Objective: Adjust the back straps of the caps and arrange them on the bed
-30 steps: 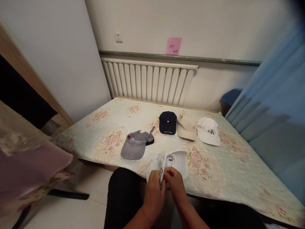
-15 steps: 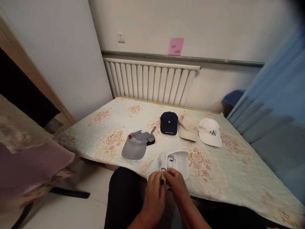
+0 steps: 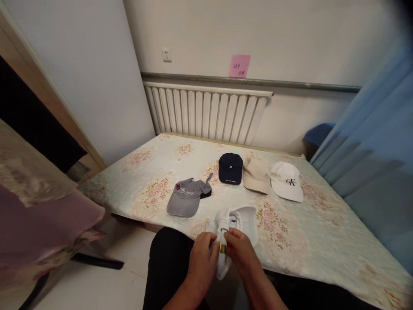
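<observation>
A white baseball cap (image 3: 248, 217) rests at the bed's near edge, its inside and back strap turned toward me. The strap runs through a metal buckle and has a gold-coloured piece on it. My right hand (image 3: 242, 254) pinches the strap just below the buckle. On the other side, my left hand (image 3: 202, 257) has its fingers curled against the cap's edge; its exact grip is partly hidden. Beyond the white cap lies a grey cap (image 3: 183, 204) with script lettering, its strap end sticking up.
Along the bed's middle sit a navy cap (image 3: 230, 168), a beige cap (image 3: 256, 175) and a white cap with black letters (image 3: 286, 181). They lie on a floral bed cover (image 3: 129, 193). A radiator (image 3: 206, 112) stands behind, a blue curtain (image 3: 380, 150) at right.
My left hand has shifted slightly left and come off the strap's middle, so the gold-coloured piece now shows. The white cap's near part hangs lower between my hands.
</observation>
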A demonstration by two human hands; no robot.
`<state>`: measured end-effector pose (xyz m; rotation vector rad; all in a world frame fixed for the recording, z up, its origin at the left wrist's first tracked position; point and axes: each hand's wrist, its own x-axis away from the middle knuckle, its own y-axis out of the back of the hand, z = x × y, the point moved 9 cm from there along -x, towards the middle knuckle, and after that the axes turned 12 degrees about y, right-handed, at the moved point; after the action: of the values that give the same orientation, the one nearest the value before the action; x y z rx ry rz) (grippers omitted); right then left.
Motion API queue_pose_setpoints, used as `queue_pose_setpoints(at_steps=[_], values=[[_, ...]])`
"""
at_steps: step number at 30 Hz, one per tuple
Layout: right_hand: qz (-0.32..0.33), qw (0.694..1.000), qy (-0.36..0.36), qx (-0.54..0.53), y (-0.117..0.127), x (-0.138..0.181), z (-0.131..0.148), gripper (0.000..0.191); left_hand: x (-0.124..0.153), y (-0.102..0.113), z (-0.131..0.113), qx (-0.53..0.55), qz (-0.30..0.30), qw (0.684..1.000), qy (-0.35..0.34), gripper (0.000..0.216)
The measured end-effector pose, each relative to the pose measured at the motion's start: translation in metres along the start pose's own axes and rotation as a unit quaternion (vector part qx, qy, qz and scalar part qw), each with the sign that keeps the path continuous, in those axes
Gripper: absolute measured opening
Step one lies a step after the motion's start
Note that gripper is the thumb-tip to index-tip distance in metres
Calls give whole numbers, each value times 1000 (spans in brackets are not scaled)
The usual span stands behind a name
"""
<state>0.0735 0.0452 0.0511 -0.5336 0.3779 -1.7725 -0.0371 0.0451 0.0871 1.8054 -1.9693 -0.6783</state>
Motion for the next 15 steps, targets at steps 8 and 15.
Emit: queue_pose_setpoints(at_steps=[8, 15], values=[[20, 999, 17, 29, 1, 2, 6, 20, -5, -4, -8, -7, 2, 1000, -2, 14], [-14, 998, 46, 26, 19, -4, 10, 20, 1, -7, -18, -14, 28, 999, -41, 12]])
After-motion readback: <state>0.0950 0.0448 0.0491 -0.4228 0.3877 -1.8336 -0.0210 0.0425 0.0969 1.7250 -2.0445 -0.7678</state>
